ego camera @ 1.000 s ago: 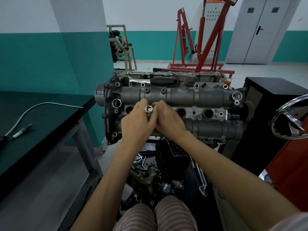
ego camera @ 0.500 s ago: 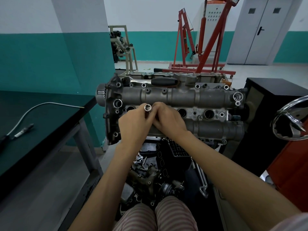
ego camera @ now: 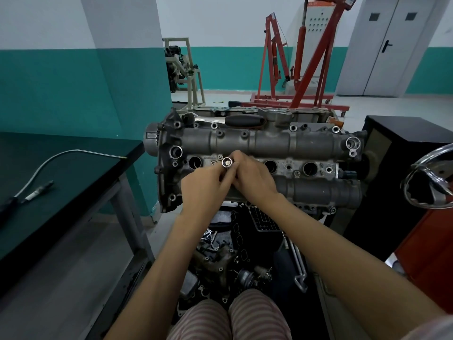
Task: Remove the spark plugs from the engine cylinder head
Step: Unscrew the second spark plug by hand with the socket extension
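The grey cast-metal engine cylinder head sat tilted toward the camera on a stand, between a dark green-topped workbench on the left and a black cabinet on the right. Along its middle row, three round spark plug wells stood open and dark; a fourth spot, second from the left end, was covered by the hands. There a shiny round steel socket, its open end facing the camera, rose from that row. The left hand pinched the socket's shaft between thumb and curled fingers. The right hand lay pressed against the left, its fingers curled round the same tool from the other side. Whether a spark plug sat inside the socket could not be told. A grey cable with a metal sensor end lay near the workbench's front edge. Behind the cylinder head stood a red steel engine hoist.
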